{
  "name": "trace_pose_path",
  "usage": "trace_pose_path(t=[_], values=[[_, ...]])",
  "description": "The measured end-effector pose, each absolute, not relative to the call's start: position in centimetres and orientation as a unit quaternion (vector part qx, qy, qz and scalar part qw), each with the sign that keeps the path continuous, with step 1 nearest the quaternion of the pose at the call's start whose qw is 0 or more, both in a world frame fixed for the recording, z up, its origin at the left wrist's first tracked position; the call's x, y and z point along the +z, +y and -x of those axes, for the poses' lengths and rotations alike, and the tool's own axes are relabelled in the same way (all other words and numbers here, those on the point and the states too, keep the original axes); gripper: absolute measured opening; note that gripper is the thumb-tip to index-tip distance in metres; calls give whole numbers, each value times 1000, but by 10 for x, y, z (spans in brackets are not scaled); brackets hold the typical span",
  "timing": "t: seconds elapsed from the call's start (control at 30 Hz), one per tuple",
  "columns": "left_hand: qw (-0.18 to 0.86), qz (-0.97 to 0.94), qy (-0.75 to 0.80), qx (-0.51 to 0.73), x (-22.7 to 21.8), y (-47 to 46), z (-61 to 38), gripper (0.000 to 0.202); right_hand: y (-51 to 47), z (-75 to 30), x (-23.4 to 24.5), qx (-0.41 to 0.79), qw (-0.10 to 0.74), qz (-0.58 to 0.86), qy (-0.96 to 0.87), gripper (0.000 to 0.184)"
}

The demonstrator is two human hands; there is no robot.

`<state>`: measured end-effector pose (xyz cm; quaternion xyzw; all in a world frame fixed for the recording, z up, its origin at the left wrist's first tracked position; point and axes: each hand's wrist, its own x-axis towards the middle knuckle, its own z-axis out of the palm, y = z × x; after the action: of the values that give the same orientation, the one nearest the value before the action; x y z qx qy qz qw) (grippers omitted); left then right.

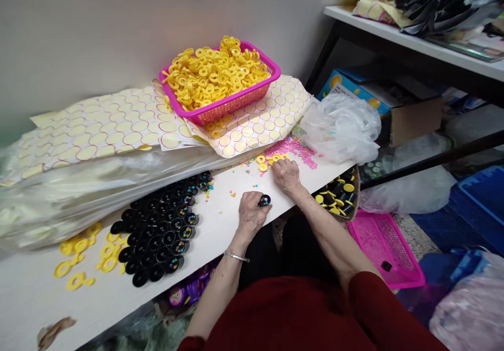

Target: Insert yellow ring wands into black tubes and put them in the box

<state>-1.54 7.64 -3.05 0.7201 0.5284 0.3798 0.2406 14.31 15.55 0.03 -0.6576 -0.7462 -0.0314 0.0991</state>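
Observation:
My left hand (253, 214) is closed around a small black cup (265, 200), whose open top shows coloured beads inside. Further back, my right hand (287, 175) has its fingers bent down onto a few yellow rings (276, 157) on the white table (220, 235). Its fingertips pinch at a ring, partly hidden by the hand. To the left, several black cups (161, 235) stand packed in rows, and those along the right side hold coloured beads. Pink beads (295, 150) lie scattered just beyond my right hand.
A pink basket (232, 102) heaped with yellow rings (216, 73) rests on printed sheets (106, 123). Clear plastic bags (340, 125) lie at the table's right end. Below are a box of black-and-yellow pieces (340, 196) and a pink tray (394, 251). A shelf (413, 41) stands right.

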Motion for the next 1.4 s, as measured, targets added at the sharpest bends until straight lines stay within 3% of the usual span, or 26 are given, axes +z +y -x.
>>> trace_pose_path(t=[0.1,0.2,0.27,0.43,0.6,0.7,0.83,0.9,1.13,1.4], values=[[247,-718,527,382,-31,77,15,16,151,-152,6,50,202,678,-706,25],[252,-713,528,386,-31,78,15,16,139,-162,6,257,323,666,-622,26],[255,-710,532,385,-31,79,15,17,130,-166,5,344,312,656,-595,26],[265,-709,534,375,-29,79,14,20,106,-168,9,211,135,704,-664,21],[266,-706,534,382,-29,79,15,24,98,-161,8,120,86,639,-755,29],[270,-706,530,385,-29,79,15,23,101,-161,0,121,120,618,-768,23],[269,-710,525,384,-31,79,14,20,98,-160,0,199,286,577,-738,21],[268,-712,522,386,-33,80,14,17,91,-155,7,252,330,531,-738,21],[269,-714,521,384,-37,81,15,18,76,-135,22,208,250,503,-801,16],[301,-704,525,372,-31,80,17,20,76,-130,23,204,214,513,-806,15]])
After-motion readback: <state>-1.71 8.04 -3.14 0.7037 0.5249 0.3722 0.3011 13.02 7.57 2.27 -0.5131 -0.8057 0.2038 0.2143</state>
